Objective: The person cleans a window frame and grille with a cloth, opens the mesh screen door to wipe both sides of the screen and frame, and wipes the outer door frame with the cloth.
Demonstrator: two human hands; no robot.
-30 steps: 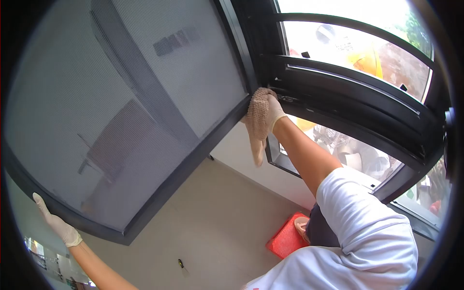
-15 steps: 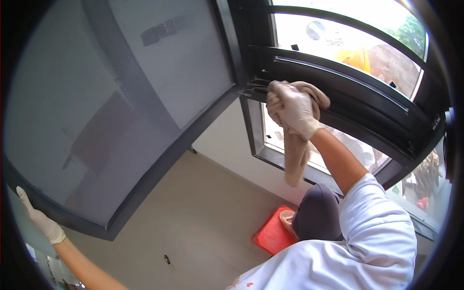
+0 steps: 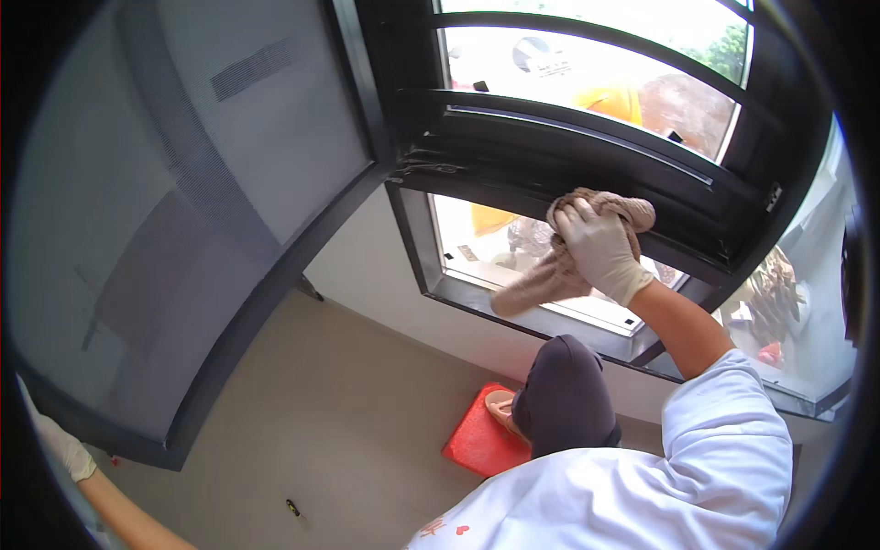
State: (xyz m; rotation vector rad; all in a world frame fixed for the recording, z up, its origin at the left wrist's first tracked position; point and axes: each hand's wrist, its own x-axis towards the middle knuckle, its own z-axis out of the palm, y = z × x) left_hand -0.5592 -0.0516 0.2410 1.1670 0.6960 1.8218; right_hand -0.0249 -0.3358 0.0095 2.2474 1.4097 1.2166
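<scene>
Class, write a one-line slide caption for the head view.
Gloved right hand holds a brown cloth at the dark window frame.

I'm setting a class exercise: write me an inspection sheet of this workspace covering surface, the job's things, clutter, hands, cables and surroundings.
Surface: dark window frame, with metal fittings near its left end.
Job's things: brown cloth, bunched at the frame's lower rail, one end hanging; framed mesh panel, at an angle to the window.
Clutter: small dark object on the floor, too small to identify.
Hands: both gloved; right hand grips the cloth; left hand is by the panel's lower left edge, grip unclear.
Cables: nothing seen.
Surroundings: sandalled foot on a red step; bright outdoors through the glass.
</scene>
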